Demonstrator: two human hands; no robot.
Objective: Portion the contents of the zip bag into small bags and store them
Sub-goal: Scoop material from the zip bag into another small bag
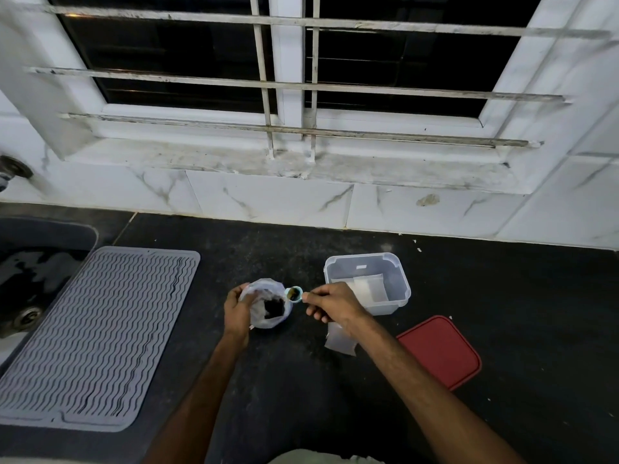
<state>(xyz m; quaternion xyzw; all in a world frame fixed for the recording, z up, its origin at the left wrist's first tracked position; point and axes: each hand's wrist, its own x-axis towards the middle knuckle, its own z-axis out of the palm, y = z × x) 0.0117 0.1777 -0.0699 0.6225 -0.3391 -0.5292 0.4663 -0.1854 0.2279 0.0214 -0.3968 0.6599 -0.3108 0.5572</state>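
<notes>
A clear zip bag [268,306] with dark contents stands open on the black counter. My left hand [237,311] grips its left edge and holds the mouth open. My right hand [331,304] pinches the handle of a small light-blue spoon [294,293], whose bowl carries a dark scoop just over the bag's right rim. An empty small clear bag [340,341] lies flat on the counter under my right wrist. To the right stands a clear plastic container [400,279] with small bags inside it.
A red lid [442,351] lies on the counter at the right. A grey ribbed drying mat [97,333] covers the left part, beside a sink [30,279]. A marble wall and a barred window run along the back.
</notes>
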